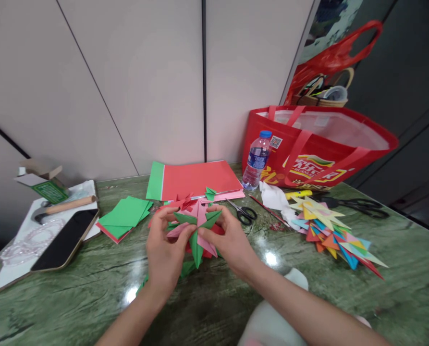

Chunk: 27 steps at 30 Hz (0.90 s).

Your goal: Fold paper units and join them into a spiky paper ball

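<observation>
Between my two hands is a folded paper flower [197, 240] with pointed pink and green petals. My left hand [167, 245] grips its left side, thumb near the centre and fingers around the green petal tip. My right hand [230, 238] pinches the right side the same way, its thumb close to the other. Behind and beneath the flower lie red folded paper pieces [183, 202], partly hidden by it. A small green folded piece [210, 193] rests just beyond. More green folded paper [189, 268] shows below my left hand.
Red and green paper sheets [203, 178] lie by the wall, with scissors [246, 214], a water bottle [257, 161] and a red bag [308, 149] to the right. Colourful folded paper [335, 233] sits at right. Green squares [124, 216], a phone [66, 240] and a hammer [68, 205] are left.
</observation>
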### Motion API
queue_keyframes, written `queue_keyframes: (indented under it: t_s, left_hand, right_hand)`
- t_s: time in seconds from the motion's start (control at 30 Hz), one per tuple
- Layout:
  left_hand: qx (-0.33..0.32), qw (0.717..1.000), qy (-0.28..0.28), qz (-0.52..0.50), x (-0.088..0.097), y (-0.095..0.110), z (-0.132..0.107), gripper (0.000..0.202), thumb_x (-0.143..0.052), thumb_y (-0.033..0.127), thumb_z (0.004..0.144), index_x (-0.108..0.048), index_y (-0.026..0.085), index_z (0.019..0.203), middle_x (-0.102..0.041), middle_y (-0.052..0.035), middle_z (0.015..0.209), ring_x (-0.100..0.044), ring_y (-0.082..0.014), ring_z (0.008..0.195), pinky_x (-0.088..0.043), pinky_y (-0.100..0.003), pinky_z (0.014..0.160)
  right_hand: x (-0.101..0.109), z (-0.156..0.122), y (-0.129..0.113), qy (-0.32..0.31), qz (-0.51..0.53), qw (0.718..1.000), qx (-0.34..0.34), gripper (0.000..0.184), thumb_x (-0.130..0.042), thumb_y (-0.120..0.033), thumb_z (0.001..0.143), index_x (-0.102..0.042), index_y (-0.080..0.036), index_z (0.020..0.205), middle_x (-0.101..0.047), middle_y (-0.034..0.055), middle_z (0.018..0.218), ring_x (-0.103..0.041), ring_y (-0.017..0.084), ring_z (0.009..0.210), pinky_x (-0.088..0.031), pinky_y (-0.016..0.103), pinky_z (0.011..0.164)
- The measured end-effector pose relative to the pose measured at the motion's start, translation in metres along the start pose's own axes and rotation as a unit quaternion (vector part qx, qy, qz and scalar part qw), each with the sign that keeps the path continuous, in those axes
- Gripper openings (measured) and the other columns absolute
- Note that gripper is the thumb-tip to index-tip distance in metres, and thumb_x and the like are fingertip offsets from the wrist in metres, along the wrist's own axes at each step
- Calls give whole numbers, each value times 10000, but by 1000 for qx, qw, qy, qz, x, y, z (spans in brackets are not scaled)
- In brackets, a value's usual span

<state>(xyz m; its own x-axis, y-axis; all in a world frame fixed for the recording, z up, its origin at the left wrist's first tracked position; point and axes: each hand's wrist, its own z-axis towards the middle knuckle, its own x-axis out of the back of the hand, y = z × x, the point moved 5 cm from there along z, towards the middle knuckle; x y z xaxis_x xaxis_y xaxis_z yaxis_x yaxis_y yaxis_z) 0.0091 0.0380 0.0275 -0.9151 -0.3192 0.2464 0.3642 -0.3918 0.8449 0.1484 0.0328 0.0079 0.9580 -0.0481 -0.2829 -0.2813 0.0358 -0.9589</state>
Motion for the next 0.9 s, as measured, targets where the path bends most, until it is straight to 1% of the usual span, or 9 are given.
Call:
queue_keyframes:
  t_s: [0.07, 0.13, 0.23, 0.33, 0.47, 0.57, 0.73, 0.83, 0.9]
  left_hand:
    - [17, 1000, -5, -18, 0, 0, 2, 452, -703, 221, 649, -514, 201, 1059, -576, -65, 1019, -560, -203, 960, -497, -320, 741]
    - [54, 997, -36, -47, -3, -1, 5, 523, -697, 230, 652, -478, 196, 1125, -586, -87, 1058, -557, -217, 1002, -502, -319, 730]
    - [124, 984, -102, -73, -8, -3, 6, 519, -678, 250, 665, -486, 182, 1142, -635, -73, 969, -617, -200, 880, -512, -323, 708]
    - [153, 977, -134, -63, -9, -2, 8, 415, -681, 238, 641, -563, 163, 1032, -661, -35, 813, -634, -180, 772, -513, -323, 710]
    - [173, 975, -126, -65, -6, -3, 11, 222, -716, 211, 574, -594, 153, 750, -658, -12, 712, -636, -173, 711, -519, -281, 654]
    - [172, 975, -129, -59, -5, -5, 12, 194, -731, 216, 564, -555, 152, 617, -622, 11, 614, -617, -152, 635, -505, -242, 597]
    - [177, 970, -147, -80, -7, -8, 10, 206, -706, 276, 619, -577, 143, 708, -614, 5, 655, -606, -148, 633, -490, -238, 573]
    - [179, 970, -124, -104, -7, -8, 10, 281, -745, 257, 571, -570, 143, 758, -626, 8, 670, -609, -144, 636, -483, -234, 579]
    - [201, 964, -111, -138, -8, -10, 9, 360, -774, 251, 534, -579, 144, 817, -640, 12, 687, -607, -134, 627, -478, -226, 575]
  right_hand:
    - [0, 2, 0, -1, 20, 1000, -10, 363, -652, -135, 629, -503, -225, 947, -639, -23, 809, -606, 145, 758, -475, 251, 687]
    - [-1, 3, -2, -15, 33, 999, -14, 305, -653, -133, 623, -544, -217, 895, -648, -18, 811, -612, 153, 791, -475, 261, 717]
    - [-2, 6, -1, -45, 37, 998, -23, 204, -664, -148, 613, -592, -205, 795, -664, -10, 800, -620, 170, 810, -474, 280, 741]
    - [-2, 7, 4, -56, 24, 997, -39, 184, -686, -163, 592, -613, -188, 759, -672, -7, 781, -620, 170, 760, -474, 289, 723]
    - [-2, 8, 11, -62, 1, 997, -48, 147, -692, -159, 586, -628, -177, 717, -646, -23, 684, -614, 170, 729, -469, 297, 724]
    - [-2, 9, 12, -65, -5, 997, -44, 147, -689, -157, 597, -641, -177, 734, -653, -20, 696, -615, 168, 719, -467, 302, 726]
    - [-5, 8, 7, -92, -7, 995, -23, 204, -687, -168, 625, -660, -176, 828, -686, 4, 825, -624, 182, 816, -467, 303, 773]
    - [-6, 6, 8, -94, 13, 995, -39, 234, -713, -190, 608, -666, -182, 837, -699, 8, 839, -635, 180, 796, -481, 302, 751]
    - [-6, 5, 9, -84, 24, 995, -51, 243, -725, -194, 594, -668, -181, 830, -704, 12, 830, -640, 176, 761, -489, 302, 731]
